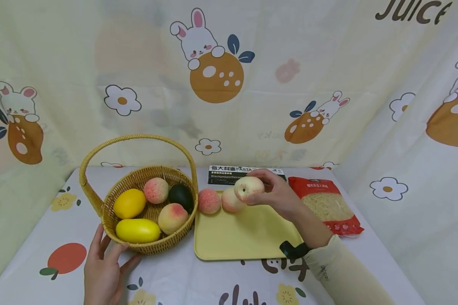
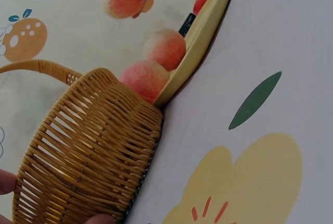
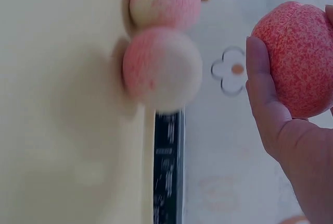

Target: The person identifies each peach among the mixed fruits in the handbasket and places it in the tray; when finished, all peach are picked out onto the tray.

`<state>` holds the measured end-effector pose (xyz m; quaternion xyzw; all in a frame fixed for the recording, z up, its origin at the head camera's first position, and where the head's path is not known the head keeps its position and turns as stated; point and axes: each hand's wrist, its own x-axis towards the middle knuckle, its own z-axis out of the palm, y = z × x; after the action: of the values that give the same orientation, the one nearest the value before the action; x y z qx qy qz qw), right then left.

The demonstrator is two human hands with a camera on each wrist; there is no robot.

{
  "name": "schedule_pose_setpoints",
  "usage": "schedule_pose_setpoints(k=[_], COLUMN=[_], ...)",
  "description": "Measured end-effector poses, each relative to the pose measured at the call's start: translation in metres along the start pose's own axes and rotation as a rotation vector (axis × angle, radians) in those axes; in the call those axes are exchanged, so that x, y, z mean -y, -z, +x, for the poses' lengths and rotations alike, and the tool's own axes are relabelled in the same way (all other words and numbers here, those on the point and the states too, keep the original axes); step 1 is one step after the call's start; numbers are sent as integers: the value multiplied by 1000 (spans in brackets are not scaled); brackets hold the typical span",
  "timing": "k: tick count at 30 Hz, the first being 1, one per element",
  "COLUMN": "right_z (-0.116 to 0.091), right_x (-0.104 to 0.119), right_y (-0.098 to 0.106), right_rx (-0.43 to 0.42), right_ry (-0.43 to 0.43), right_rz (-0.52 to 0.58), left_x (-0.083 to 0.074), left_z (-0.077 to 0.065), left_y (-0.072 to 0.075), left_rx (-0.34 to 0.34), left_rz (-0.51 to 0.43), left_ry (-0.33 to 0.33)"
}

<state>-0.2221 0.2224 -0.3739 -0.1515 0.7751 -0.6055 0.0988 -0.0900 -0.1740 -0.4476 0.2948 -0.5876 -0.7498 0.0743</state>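
My right hand (image 1: 277, 195) holds a peach (image 1: 248, 189) up over the tray's back part, thumb on one side and fingers round the other. In the right wrist view this peach (image 3: 302, 60) shows a speckled pink-red side. My left hand (image 1: 104, 269) grips the near-left rim of the wicker basket (image 1: 168, 242), its fingertips at the edge. Inside the basket lie a lemon (image 1: 129, 203), a longer yellow fruit (image 1: 138, 231), a dark green avocado (image 1: 180, 197), a pink peach (image 1: 156, 190) and a paler peach (image 1: 173, 218).
A yellow tray (image 1: 244, 237) stands right of the basket, with a pink peach (image 1: 209, 201) and a pale peach (image 1: 230, 201) at its back left. Behind it is a black pasta box (image 1: 223, 176). A red pasta bag (image 1: 328, 203) lies to the right. The basket's tall handle (image 1: 137, 137) arches up.
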Motion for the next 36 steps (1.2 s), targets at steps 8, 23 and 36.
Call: schedule_pose_setpoints(k=[8,23,36], right_z=[-10,0,17], right_x=[-17,-58,-78], right_y=[33,55,43], right_rx=[-106,-156,-120], right_ry=[-40,-141,-138], right_rz=[9,67,31], left_x=[-1,-1,1], left_z=[0,0,-1], left_y=[0,0,1], left_rx=[-7,-20,2], left_rz=[10,38,18], left_ry=[-7,6,-7])
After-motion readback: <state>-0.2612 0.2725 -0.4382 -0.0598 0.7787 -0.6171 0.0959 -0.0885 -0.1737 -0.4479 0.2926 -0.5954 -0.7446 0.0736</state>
